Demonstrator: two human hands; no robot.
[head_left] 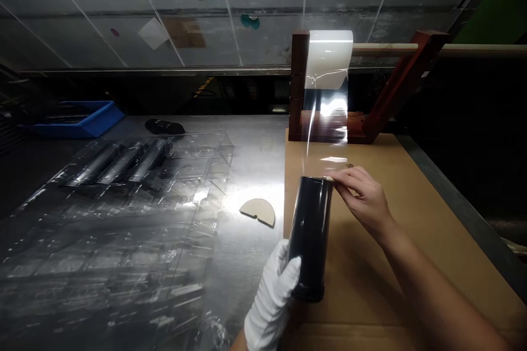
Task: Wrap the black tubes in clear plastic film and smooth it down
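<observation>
- Far left, ten o'clock: a blue tray [78, 120] sits back on a dark shelf, out beyond the table [255, 137].
- Ten to eleven o'clock: a black pouch [164, 126] lies on the steel top, right at the far edge of a big clear tray [119, 219].
- Nine to ten o'clock, in that clear tray: three dark cylinders [119, 162] side by side, tilted the same way, all sitting in their pockets.
- Just left of center, four to five o'clock from the tray's corner: a half-disc of card [257, 211] lies flat on the bare steel.
- Six o'clock: the left hand [272, 296], white-gloved, is wrapped firmly around the low end of the black cylinder [309, 236], holding it tilted just off the cardboard sheet [370, 296].
- One o'clock: a clear film [327, 120] runs down from a white roll [329, 60] on a red-brown wooden stand [298, 88], right to the cylinder's top rim.
- So far, the film has reached that rim; most of the cylinder's body shows glossy black, and any wrapping is hard to make out.
- Four o'clock: the bare right hand [364, 200] has its fingers bent over the rim, holding on; whether they pinch the film too is too small to tell.
</observation>
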